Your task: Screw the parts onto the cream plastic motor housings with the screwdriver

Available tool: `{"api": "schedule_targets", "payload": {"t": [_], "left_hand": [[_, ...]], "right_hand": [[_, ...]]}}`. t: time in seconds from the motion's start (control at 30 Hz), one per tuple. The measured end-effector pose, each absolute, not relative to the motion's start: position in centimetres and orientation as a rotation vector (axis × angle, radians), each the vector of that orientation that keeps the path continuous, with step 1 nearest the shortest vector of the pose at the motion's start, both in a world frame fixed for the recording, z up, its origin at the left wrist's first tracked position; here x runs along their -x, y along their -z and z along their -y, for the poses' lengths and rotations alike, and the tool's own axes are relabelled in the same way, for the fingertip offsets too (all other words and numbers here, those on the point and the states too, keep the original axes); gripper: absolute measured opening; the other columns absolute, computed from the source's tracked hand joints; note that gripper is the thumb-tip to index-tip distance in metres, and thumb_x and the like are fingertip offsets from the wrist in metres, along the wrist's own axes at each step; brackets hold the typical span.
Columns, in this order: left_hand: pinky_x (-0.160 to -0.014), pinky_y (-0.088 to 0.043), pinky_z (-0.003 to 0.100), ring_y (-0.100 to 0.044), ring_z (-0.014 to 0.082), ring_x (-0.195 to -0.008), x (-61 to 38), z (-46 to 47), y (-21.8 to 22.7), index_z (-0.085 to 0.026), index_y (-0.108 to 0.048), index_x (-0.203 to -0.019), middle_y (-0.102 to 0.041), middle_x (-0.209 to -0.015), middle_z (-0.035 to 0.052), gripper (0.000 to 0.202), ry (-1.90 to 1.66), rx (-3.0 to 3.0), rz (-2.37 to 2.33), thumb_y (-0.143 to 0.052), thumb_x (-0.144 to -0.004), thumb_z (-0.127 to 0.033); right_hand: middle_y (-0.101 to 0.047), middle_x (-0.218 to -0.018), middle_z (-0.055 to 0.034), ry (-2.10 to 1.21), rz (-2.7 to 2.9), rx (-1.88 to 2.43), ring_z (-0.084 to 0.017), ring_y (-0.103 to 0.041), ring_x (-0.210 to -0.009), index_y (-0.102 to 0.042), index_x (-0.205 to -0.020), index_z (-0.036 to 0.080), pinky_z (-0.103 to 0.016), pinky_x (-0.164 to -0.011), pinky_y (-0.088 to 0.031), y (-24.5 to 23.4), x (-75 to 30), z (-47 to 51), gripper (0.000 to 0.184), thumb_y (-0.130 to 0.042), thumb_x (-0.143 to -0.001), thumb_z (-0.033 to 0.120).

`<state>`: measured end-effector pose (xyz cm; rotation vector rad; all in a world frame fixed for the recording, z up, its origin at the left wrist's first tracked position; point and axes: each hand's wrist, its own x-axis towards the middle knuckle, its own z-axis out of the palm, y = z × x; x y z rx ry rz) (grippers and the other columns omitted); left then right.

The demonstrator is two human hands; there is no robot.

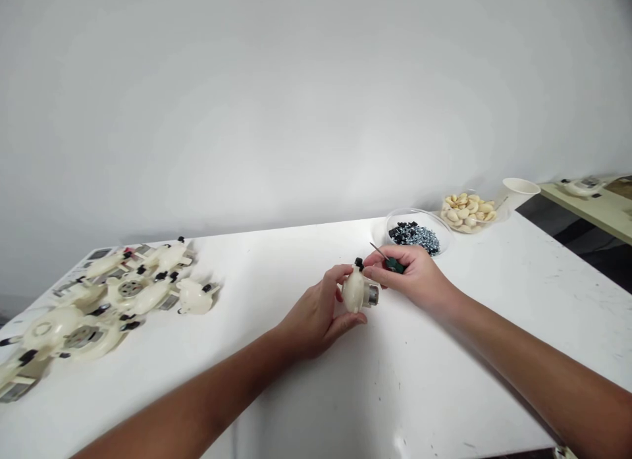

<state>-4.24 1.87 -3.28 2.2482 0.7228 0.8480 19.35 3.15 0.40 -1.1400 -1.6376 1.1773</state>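
Observation:
My left hand (323, 307) grips a cream plastic housing (353, 292) with a silver motor (374, 295) on its right side and a black piece (359, 263) at its top. The thumb lies below the housing and the fingers reach round its left and top. My right hand (402, 269) is closed around a screwdriver (395, 265) with a dark green handle, its thin shaft pointing up and left. The right fingertips are at the black piece; whether they pinch something small there is hidden.
Several similar cream housings (148, 294) with black pieces lie at the left. A clear round dish (417, 232) holds screws and black parts at the back right. Beside it stand a clear bowl of cream pieces (468, 212) and a tilted white cup (518, 192). Another housing (584, 186) lies on a side surface.

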Motion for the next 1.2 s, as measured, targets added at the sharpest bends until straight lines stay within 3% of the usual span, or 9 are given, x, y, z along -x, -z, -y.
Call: {"api": "schedule_targets", "payload": {"t": [0.27, 0.57, 0.7, 0.83, 0.93, 1.03, 1.2], "left_hand": [[-0.085, -0.051, 0.039, -0.056, 0.0232, -0.101, 4.0, -2.2, 3.7, -0.026, -0.025, -0.146, -0.052, -0.132, 0.0165, 0.060, -0.899, -2.303, -0.664, -0.061, -0.100, -0.037], [-0.090, -0.050, 0.041, -0.055, 0.0258, -0.111, 3.9, -2.1, 3.4, -0.029, -0.025, -0.146, -0.048, -0.139, 0.0174, 0.061, -0.885, -2.263, -0.690, -0.063, -0.099, -0.028], [-0.097, -0.050, 0.044, -0.059, 0.0249, -0.113, 3.9, -2.0, 3.2, -0.030, -0.028, -0.146, -0.051, -0.139, 0.0147, 0.066, -0.833, -2.055, -0.753, -0.070, -0.095, -0.030], [-0.094, -0.054, 0.039, -0.058, 0.0262, -0.121, 3.8, -2.2, 2.5, -0.031, -0.037, -0.145, -0.045, -0.147, 0.0146, 0.069, -0.838, -1.706, -0.793, -0.077, -0.089, -0.032], [-0.086, -0.054, 0.033, -0.060, 0.0222, -0.109, 3.9, -2.7, 2.0, -0.025, -0.051, -0.133, -0.054, -0.131, 0.0115, 0.057, -0.853, -1.523, -0.802, -0.082, -0.084, -0.030], [-0.077, -0.052, 0.031, -0.057, 0.0152, -0.089, 4.1, -3.2, 1.5, -0.024, -0.051, -0.127, -0.058, -0.114, 0.0058, 0.049, -0.860, -1.312, -0.757, -0.077, -0.085, -0.026], [-0.072, -0.045, 0.027, -0.052, 0.0138, -0.087, 4.3, -3.3, 1.0, -0.027, -0.048, -0.116, -0.054, -0.108, 0.0016, 0.048, -0.915, -1.054, -0.706, -0.062, -0.075, -0.009]], "right_hand": [[-0.066, -0.071, 0.0005, -1.090, 1.687, 1.144, -0.015, -0.058, -0.066, -0.075, -0.086, 0.021, -0.027, -0.061, -0.045, -0.6, -19.0, -2.6, 0.020, -0.069, -0.095, 0.038], [-0.054, -0.066, 0.0023, -1.086, 1.691, 1.222, -0.014, -0.043, -0.060, -0.068, -0.083, 0.021, -0.028, -0.054, -0.033, -0.5, -18.6, -2.5, 0.028, -0.063, -0.099, 0.043], [-0.061, -0.076, 0.0005, -1.076, 1.679, 1.197, -0.016, -0.051, -0.069, -0.069, -0.089, 0.022, -0.029, -0.062, -0.038, -0.5, -18.7, -2.6, 0.022, -0.064, -0.098, 0.041], [-0.048, -0.077, 0.0048, -1.152, 1.560, 1.147, -0.013, -0.043, -0.065, -0.057, -0.096, 0.024, -0.026, -0.059, -0.034, -0.2, -19.0, -2.8, 0.008, -0.061, -0.098, 0.031], [-0.046, -0.081, 0.0045, -1.101, 1.576, 1.127, -0.014, -0.046, -0.070, -0.055, -0.097, 0.025, -0.025, -0.062, -0.037, 0.0, -19.2, -3.1, 0.008, -0.062, -0.095, 0.026], [-0.057, -0.088, 0.0004, -0.973, 1.661, 1.126, -0.018, -0.056, -0.084, -0.062, -0.106, 0.025, -0.029, -0.073, -0.043, 0.1, -19.3, -3.2, 0.012, -0.065, -0.095, 0.030], [-0.072, -0.107, -0.0051, -0.828, 1.828, 1.129, -0.024, -0.064, -0.093, -0.070, -0.119, 0.030, -0.033, -0.076, -0.048, 0.3, -19.2, -3.0, 0.022, -0.061, -0.100, 0.037]]}}
